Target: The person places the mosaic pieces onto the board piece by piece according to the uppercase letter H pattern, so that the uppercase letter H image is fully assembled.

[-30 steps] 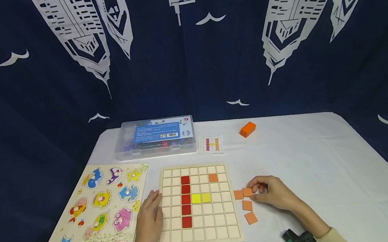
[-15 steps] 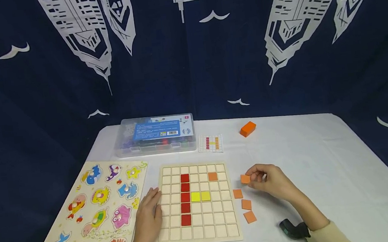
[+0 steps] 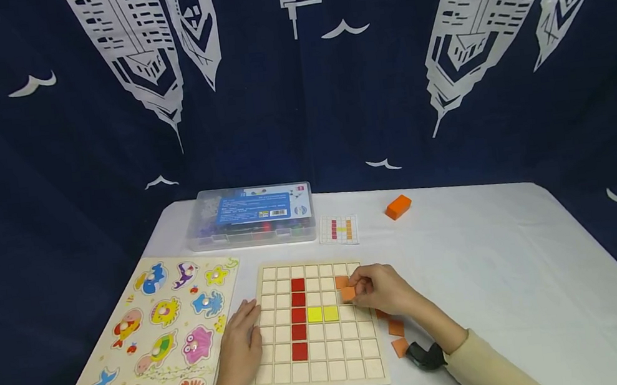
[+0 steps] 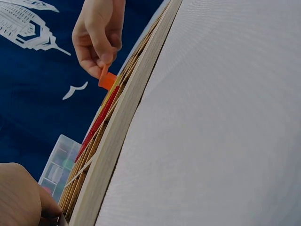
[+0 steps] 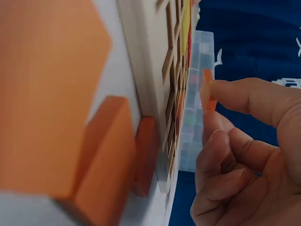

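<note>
In the head view my right hand (image 3: 383, 288) pinches an orange square tile (image 3: 348, 294) between thumb and fingertips, over the right part of the wooden grid board (image 3: 320, 384). The same held tile (image 5: 207, 89) appears edge-on in the right wrist view. Just behind it another orange tile (image 3: 342, 282) lies in a grid cell, partly covered. A column of red tiles (image 3: 299, 315) and two yellow tiles (image 3: 322, 314) lie in cells left of it. My left hand (image 3: 240, 347) rests along the board's left edge, fingers extended, holding nothing up.
Several loose orange tiles (image 3: 396, 327) lie right of the board, partly hidden by the right forearm. A pattern card (image 3: 338, 231), a clear plastic box (image 3: 251, 236) and an orange block (image 3: 398, 207) are behind. A sea-animal puzzle board (image 3: 153, 384) lies at left.
My right hand has lifted an orange tile from the loose ones right of the board and carried it left over the grid. My left hand stays at the board's edge.
</note>
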A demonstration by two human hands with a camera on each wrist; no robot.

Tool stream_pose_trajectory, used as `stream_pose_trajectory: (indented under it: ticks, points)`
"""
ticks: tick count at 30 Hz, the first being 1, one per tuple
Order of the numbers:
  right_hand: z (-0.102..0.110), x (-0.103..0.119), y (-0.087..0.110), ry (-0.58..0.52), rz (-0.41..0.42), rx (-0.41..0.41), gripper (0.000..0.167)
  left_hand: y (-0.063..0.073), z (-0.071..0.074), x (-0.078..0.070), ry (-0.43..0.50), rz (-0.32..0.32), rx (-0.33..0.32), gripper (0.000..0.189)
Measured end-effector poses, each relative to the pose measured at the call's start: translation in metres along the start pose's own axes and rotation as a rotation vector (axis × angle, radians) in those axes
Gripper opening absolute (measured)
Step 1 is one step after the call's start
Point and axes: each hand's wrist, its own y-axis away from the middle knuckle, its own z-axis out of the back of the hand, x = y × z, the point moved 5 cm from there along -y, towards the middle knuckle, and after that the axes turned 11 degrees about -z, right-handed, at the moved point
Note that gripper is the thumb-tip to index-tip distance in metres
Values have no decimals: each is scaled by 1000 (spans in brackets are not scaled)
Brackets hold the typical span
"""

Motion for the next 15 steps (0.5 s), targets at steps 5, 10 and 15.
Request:
stream_pose_trajectory:
  ticks: [5,10,15]
  points:
    - [-5,0,-4,12,-19,12,19,0,0,0,-3,1,3,37]
    - [-8,1,-7,38,-16,5,19,0,0,0,-4,-4,2,37]
    - [-10,2,-8,46,-11,6,20,0,-1,0,-9,-9,3,37]
